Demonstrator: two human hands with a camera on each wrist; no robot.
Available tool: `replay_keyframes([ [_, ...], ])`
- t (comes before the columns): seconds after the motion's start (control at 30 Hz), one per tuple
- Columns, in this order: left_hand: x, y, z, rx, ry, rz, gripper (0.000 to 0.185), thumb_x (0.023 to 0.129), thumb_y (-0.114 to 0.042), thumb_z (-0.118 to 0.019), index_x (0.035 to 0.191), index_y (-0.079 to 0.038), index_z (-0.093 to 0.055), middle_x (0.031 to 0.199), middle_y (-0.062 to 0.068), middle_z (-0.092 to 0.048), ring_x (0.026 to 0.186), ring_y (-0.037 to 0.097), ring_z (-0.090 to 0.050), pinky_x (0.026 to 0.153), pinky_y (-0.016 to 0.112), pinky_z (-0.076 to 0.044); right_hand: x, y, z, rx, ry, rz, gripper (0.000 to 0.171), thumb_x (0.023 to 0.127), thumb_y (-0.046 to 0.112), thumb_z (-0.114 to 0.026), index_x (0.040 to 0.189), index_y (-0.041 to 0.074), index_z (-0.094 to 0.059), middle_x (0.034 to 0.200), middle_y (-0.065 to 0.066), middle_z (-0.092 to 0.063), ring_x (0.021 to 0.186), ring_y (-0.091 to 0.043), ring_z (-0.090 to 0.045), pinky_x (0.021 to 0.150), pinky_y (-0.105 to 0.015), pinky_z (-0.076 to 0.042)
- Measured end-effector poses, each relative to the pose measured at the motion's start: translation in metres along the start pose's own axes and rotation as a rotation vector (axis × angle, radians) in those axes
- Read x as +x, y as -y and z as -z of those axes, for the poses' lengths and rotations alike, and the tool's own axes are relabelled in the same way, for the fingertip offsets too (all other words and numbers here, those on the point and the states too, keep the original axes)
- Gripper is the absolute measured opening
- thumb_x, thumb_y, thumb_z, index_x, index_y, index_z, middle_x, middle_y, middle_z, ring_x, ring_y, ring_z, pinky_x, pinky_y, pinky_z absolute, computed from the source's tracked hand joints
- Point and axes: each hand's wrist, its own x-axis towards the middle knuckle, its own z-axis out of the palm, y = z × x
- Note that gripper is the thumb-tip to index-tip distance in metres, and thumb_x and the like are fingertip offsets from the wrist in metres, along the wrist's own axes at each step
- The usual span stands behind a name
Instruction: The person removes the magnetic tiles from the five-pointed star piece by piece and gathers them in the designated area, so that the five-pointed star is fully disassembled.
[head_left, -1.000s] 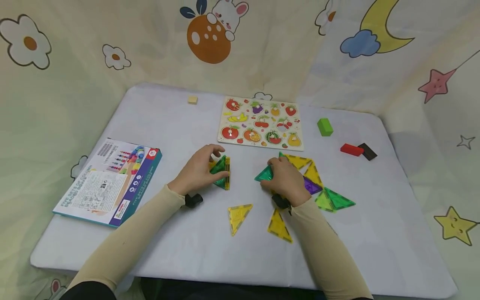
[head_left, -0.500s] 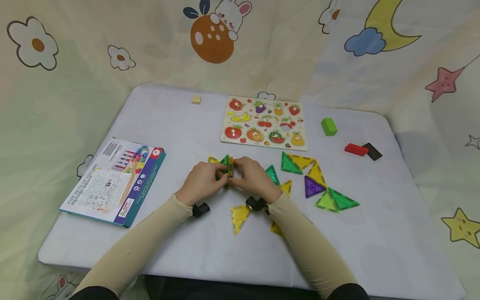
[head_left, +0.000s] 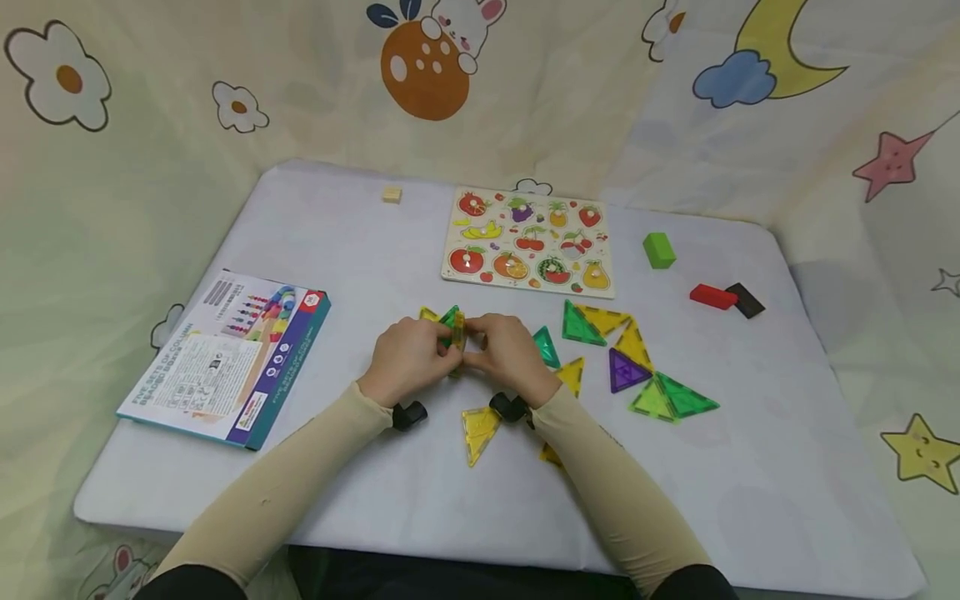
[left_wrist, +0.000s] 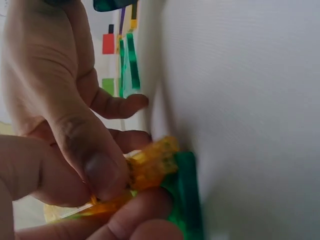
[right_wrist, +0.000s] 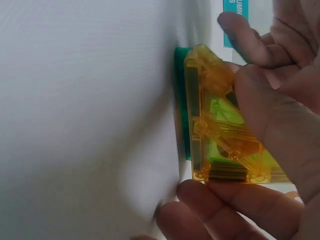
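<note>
Both hands meet left of the table's middle around a small upright cluster of translucent magnetic tiles. My left hand (head_left: 408,357) pinches the cluster from the left, where a green tile (head_left: 450,317) shows. On the other side, my right hand (head_left: 512,354) pinches a yellow magnetic tile (head_left: 459,330) that stands on edge. Close up in the right wrist view, the yellow tile (right_wrist: 225,135) has lime green showing through it, and a dark green tile (right_wrist: 182,100) lies flat against the white cloth. Fingers hide much of the cluster.
Loose triangles lie to the right: a green one (head_left: 583,325), a purple one (head_left: 627,370), a yellow one (head_left: 480,433). A boxed set (head_left: 225,358) lies left, a fruit puzzle board (head_left: 528,242) behind. Green (head_left: 659,251), red (head_left: 712,296) and black (head_left: 746,301) blocks sit back right.
My right hand has moved left, away from the loose triangles, to the cluster beside my left hand. Over the last half second both hands have stayed nearly in place.
</note>
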Motion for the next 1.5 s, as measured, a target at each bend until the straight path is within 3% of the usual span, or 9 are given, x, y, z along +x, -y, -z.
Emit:
replay_keyframes([
  [0.33,0.001,-0.008,0.000,0.072,-0.030,-0.018,0.019,0.085,-0.022,-0.065,0.067,-0.015,-0.066,0.046,-0.009,-0.041,0.043,0.010,-0.046,0.040,0.021,-0.028,-0.002,-0.004,0.001,-0.008,-0.016,0.007,0.047,0.087,0.033,-0.085,0.125,0.008,-0.075,0.106,-0.007,-0.078,0.080,-0.016,-0.062,0.070,-0.025,-0.051],
  [0.53,0.001,-0.010,-0.001,0.126,-0.062,-0.033,0.027,0.083,-0.022,-0.066,0.058,-0.016,-0.058,0.047,-0.008,-0.037,0.043,0.011,-0.044,0.038,0.022,-0.028,-0.002,-0.007,0.004,0.015,0.035,0.033,0.048,0.088,0.034,-0.084,0.128,0.008,-0.074,0.109,-0.006,-0.077,0.084,-0.017,-0.062,0.072,-0.026,-0.051],
  [0.67,0.001,-0.011,-0.001,0.147,-0.078,-0.019,0.024,0.083,-0.020,-0.066,0.060,-0.016,-0.060,0.047,-0.008,-0.037,0.043,0.011,-0.042,0.038,0.023,-0.028,0.000,-0.009,0.008,0.042,0.091,0.036,0.041,0.090,0.023,-0.080,0.126,0.005,-0.074,0.100,-0.006,-0.075,0.081,-0.017,-0.061,0.070,-0.025,-0.048],
  [0.87,0.000,-0.010,0.000,0.149,-0.073,-0.005,0.024,0.083,-0.021,-0.067,0.061,-0.014,-0.062,0.047,-0.008,-0.034,0.043,0.011,-0.040,0.039,0.023,-0.026,0.000,-0.011,0.010,0.097,0.141,-0.095,0.016,0.094,0.011,-0.068,0.106,0.001,-0.072,0.079,-0.008,-0.064,0.067,-0.017,-0.052,0.060,-0.024,-0.039],
  [1.1,-0.001,-0.009,0.000,0.143,-0.064,-0.007,0.022,0.085,-0.023,-0.067,0.065,-0.015,-0.066,0.048,-0.006,-0.038,0.044,0.012,-0.043,0.039,0.023,-0.027,-0.006,-0.019,0.019,0.096,0.089,-0.270,0.030,0.096,0.015,-0.068,0.121,-0.001,-0.065,0.070,-0.001,-0.052,0.058,-0.013,-0.046,0.055,-0.023,-0.035],
  [1.27,-0.002,-0.006,0.000,0.120,-0.049,-0.013,0.025,0.086,-0.024,-0.067,0.062,-0.016,-0.062,0.048,-0.006,-0.039,0.045,0.012,-0.043,0.040,0.022,-0.025,-0.014,-0.036,0.028,0.076,0.060,-0.373,0.029,0.096,0.018,-0.063,0.120,0.001,-0.064,0.066,0.001,-0.047,0.055,-0.013,-0.043,0.053,-0.025,-0.034],
  [1.37,-0.003,-0.005,0.000,0.101,-0.047,-0.014,0.025,0.086,-0.024,-0.067,0.063,-0.016,-0.062,0.048,-0.007,-0.039,0.045,0.011,-0.043,0.040,0.021,-0.025,-0.019,-0.047,0.035,0.070,0.047,-0.428,0.031,0.096,0.022,-0.063,0.119,0.001,-0.063,0.069,-0.001,-0.051,0.057,-0.015,-0.045,0.054,-0.026,-0.036],
  [1.5,-0.004,-0.005,0.001,0.074,-0.037,-0.008,0.021,0.087,-0.024,-0.067,0.067,-0.015,-0.066,0.047,-0.008,-0.037,0.045,0.011,-0.043,0.041,0.021,-0.024,-0.024,-0.057,0.043,0.075,0.051,-0.495,0.042,0.097,0.027,-0.064,0.131,0.003,-0.059,0.082,-0.006,-0.060,0.065,-0.018,-0.051,0.057,-0.028,-0.040],
])
